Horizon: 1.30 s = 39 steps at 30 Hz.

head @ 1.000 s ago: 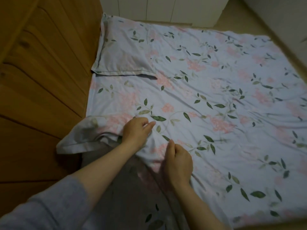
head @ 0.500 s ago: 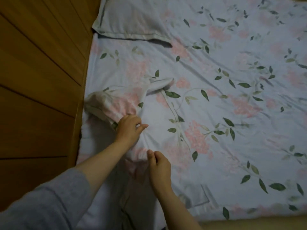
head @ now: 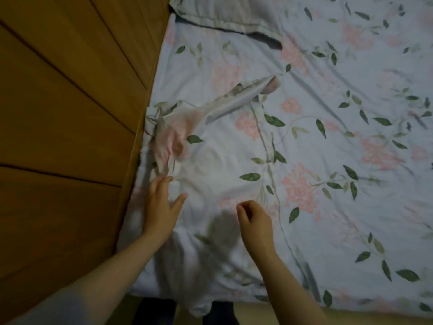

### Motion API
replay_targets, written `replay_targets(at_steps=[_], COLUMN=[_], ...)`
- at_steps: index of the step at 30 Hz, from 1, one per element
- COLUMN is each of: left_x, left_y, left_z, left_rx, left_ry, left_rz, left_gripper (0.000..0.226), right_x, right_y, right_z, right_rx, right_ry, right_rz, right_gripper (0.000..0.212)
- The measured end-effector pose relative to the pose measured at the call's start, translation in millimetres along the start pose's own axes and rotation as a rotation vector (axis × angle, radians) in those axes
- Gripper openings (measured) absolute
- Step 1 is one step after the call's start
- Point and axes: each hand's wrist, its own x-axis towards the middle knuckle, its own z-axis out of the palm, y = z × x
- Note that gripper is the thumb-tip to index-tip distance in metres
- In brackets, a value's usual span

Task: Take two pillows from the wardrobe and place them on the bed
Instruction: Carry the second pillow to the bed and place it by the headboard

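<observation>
Head view: motion blur merges the near pillow (head: pixel 187 141) with the matching floral sheet at the near-left corner of the bed (head: pixel 351 207), so its outline is unclear. The far pillow (head: pixel 222 10), at the far-left corner, is cut off by the frame top. Left hand (head: pixel 161 207): fingers straight and apart, resting on the fabric there. Right hand (head: pixel 255 221): fingers curled; whether they pinch cloth cannot be determined. Wooden panelling (head: pixel 70 113) borders the bed's left edge.

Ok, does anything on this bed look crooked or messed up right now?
Yes. The nearer pale floral pillow beside the brown wooden panel lies crumpled and askew, one corner folded over. The farther floral pillow at the top edge lies flat.
</observation>
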Motion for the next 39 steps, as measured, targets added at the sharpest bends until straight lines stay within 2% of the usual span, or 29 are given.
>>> replay_targets(at_steps=[2, 7, 9, 12, 14, 18, 20, 23, 27, 30, 33, 35, 37, 39], left_x=[-20, -38, -34, -26, -25, -30, -32, -29, -18, -4, 8, 18, 30, 37], left_y=[-10, -37, -45, -49, -47, -36, -23, 1, 36, 61, 72, 72, 67, 56], left_z=[1, 21, 29, 42, 54, 67, 61, 40, 5, -27, -52, -56, -51, -41], left_rx=[-0.048, -0.126, -0.172, -0.210, -0.255, -0.300, -0.327, -0.355, -0.313, -0.276, -0.251, -0.224, -0.121, 0.059], left_ry=[-0.008, -0.066, -0.083, -0.091, -0.090, -0.053, 0.007, 0.127, 0.235, 0.298, 0.337, 0.298, 0.185, 0.031], left_rz=[-0.082, -0.407, -0.468, -0.508, -0.494, -0.432, -0.365, -0.271, -0.115, -0.023, 0.016, 0.005, -0.077, -0.216], left_gripper=[0.062, 0.085, 0.083, 0.065, 0.058, 0.062, 0.055, 0.053, 0.054, 0.048, 0.057, 0.066, 0.077, 0.091], right_x=[9, 35, 45, 56, 56, 47, 39, 28, 20, 17, 17, 21, 32, 44], right_y=[11, 37, 48, 66, 73, 74, 67, 49, 9, -27, -52, -54, -43, -22], right_z=[-6, -17, -17, -12, -8, -6, -9, -14, -20, -26, -31, -31, -25, -19], right_rx=[-0.087, -0.273, -0.262, -0.158, -0.159, -0.083, 0.031, 0.165, 0.202, 0.218, 0.270, 0.260, 0.163, 0.045], right_ry=[0.004, -0.076, -0.137, -0.186, -0.181, -0.074, -0.016, 0.072, 0.221, 0.300, 0.362, 0.402, 0.407, 0.325], right_rz=[0.022, 0.150, 0.228, 0.308, 0.340, 0.259, 0.187, 0.131, -0.004, -0.075, -0.092, -0.057, 0.069, 0.331], right_gripper=[0.025, 0.072, 0.100, 0.131, 0.126, 0.066, 0.049, 0.039, 0.024, 0.022, 0.028, 0.037, 0.045, 0.050])
